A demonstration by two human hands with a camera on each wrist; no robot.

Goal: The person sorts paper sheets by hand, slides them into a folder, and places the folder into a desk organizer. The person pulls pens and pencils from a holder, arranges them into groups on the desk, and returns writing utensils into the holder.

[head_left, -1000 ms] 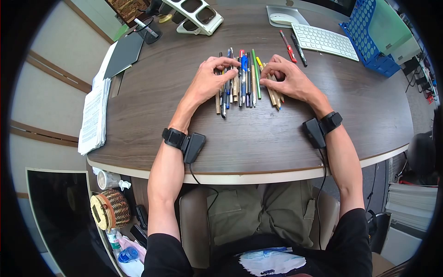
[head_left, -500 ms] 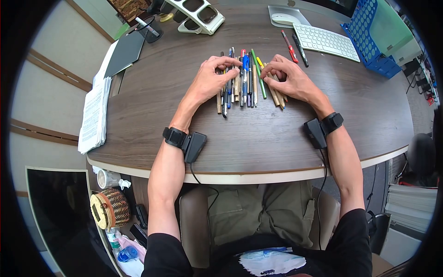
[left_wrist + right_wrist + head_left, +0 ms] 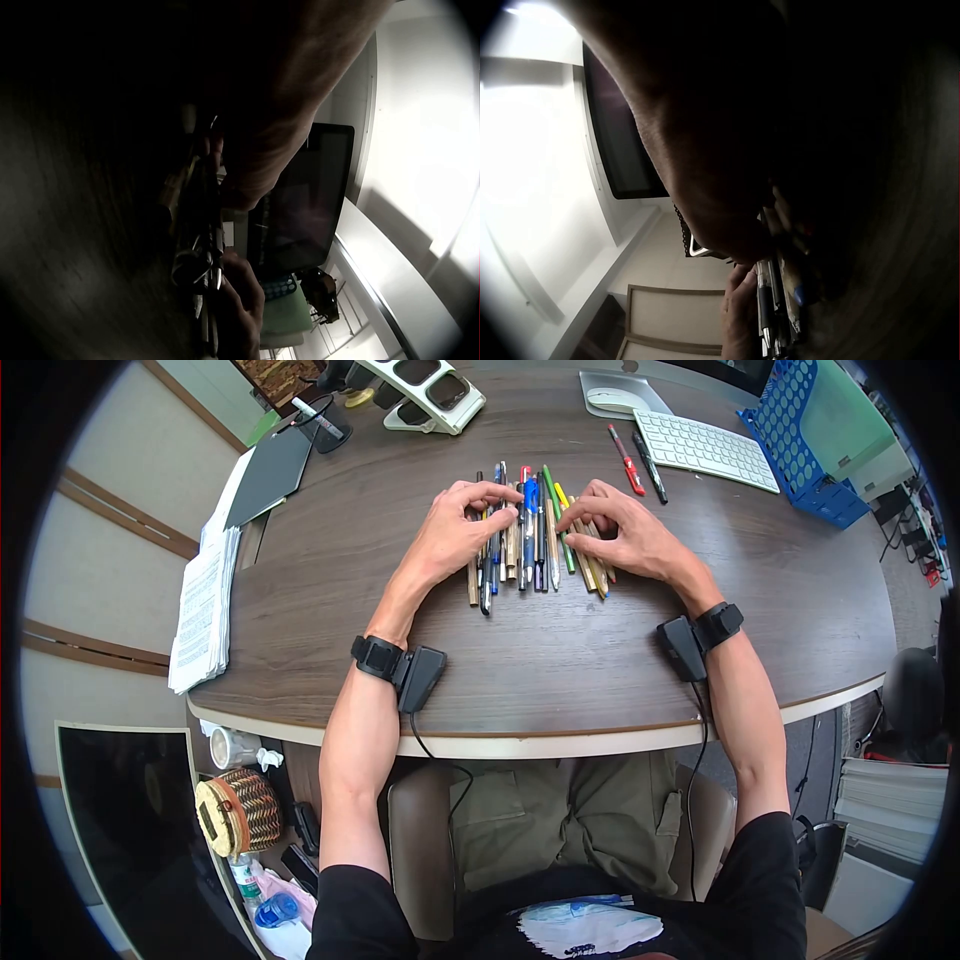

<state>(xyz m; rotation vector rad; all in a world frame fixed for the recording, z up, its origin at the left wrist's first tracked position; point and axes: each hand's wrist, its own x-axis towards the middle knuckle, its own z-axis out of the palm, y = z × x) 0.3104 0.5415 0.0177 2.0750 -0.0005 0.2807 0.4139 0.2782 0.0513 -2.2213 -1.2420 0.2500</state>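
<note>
A row of pens and pencils lies on the desk between the hands. My left hand (image 3: 455,535) rests on the left part of the row, its fingers bent over several pens, among them a blue pen (image 3: 529,510) near the fingertips. My right hand (image 3: 630,535) is at the right end, with index fingertip and thumb tip at a green pencil (image 3: 552,495) that slants slightly. Under the right hand a fan of wooden pencils (image 3: 591,575) shows, partly hidden by the fingers. In the dark right wrist view, pens (image 3: 766,307) lie beside the left hand.
Behind the right hand lie a red pen (image 3: 627,460) and a black pen (image 3: 650,468), near a white keyboard (image 3: 705,450) and a blue file rack (image 3: 800,460). A mesh pen cup (image 3: 330,435) and a white stand (image 3: 440,405) are at the back left; papers (image 3: 205,610) are stacked at the left edge.
The green pencil's lower end has swung to the right, so it slants away from the pens. My right fingertips have shifted slightly left over it; my left hand has stayed in place.
</note>
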